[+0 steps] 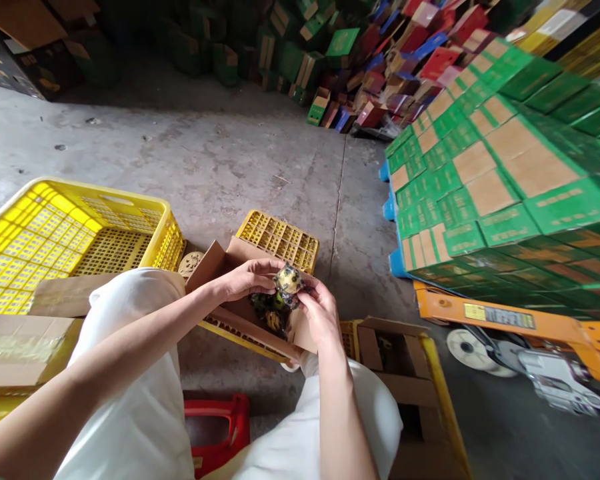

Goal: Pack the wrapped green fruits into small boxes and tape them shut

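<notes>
Between my two hands is a small dark-and-yellow wrapped item (289, 280), held up over an open cardboard box (240, 313). My left hand (253, 279) pinches its left side, and my right hand (320, 307) grips its right side. Below them, more dark, green and yellow items (275, 319) lie in the box; their exact kind is hard to make out. The box rests on a yellow crate (280, 241), whose slatted surface shows behind it.
A large yellow basket (167, 230) stands at left, near a taped carton (25, 347). Open cartons (415, 393) sit by my right knee. An orange pallet jack (510, 317) and stacked green boxes (510, 220) are at right. Between my legs is a red stool (237, 427).
</notes>
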`<move>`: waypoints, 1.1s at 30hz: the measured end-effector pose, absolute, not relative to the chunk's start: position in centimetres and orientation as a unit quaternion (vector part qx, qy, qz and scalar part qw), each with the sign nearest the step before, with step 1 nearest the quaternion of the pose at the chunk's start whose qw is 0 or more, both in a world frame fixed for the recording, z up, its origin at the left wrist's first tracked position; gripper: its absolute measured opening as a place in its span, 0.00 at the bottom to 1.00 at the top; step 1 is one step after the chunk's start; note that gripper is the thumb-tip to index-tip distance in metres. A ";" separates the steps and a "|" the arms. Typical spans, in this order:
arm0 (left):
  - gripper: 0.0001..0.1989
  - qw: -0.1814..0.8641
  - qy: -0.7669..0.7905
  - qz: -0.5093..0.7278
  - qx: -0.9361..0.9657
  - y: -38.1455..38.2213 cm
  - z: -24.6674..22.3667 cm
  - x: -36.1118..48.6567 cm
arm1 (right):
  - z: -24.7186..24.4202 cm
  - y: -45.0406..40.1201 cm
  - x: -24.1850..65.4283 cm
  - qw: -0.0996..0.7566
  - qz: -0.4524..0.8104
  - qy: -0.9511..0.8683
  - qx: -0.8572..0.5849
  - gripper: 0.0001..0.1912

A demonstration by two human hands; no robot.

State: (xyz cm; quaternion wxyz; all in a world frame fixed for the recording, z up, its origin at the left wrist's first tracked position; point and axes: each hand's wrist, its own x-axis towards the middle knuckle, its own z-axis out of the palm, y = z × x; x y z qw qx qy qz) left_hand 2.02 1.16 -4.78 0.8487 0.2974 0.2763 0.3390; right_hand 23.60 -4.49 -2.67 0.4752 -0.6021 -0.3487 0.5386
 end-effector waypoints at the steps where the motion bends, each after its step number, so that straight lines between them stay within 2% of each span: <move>1: 0.30 0.842 0.269 0.347 0.313 1.0 -4.7 2.1 | -2.7 -4.6 23.4 0.474 0.552 -0.342 -0.595 0.17; 3: 0.30 0.833 0.254 0.347 0.349 0.6 -4.4 2.4 | -2.8 -4.7 23.0 0.473 0.568 -0.336 -0.584 0.16; 6: 0.26 0.819 0.239 0.332 0.403 0.4 -3.9 2.8 | -3.3 -4.7 22.6 0.445 0.571 -0.361 -0.587 0.15; 11: 0.25 0.776 0.282 0.380 0.416 0.7 -4.0 2.9 | -3.9 -4.4 22.6 0.421 0.531 -0.407 -0.613 0.17; 16: 0.26 0.750 0.326 0.374 0.437 0.8 -4.5 2.8 | -3.1 -4.7 22.6 0.421 0.564 -0.374 -0.604 0.26; 22: 0.24 0.714 0.343 0.384 0.474 0.8 -4.8 2.9 | -2.5 -4.9 22.4 0.402 0.597 -0.381 -0.580 0.29; 33: 0.24 0.667 0.411 0.377 0.493 1.3 -5.6 2.1 | -3.7 -4.7 23.3 0.421 0.590 -0.328 -0.606 0.27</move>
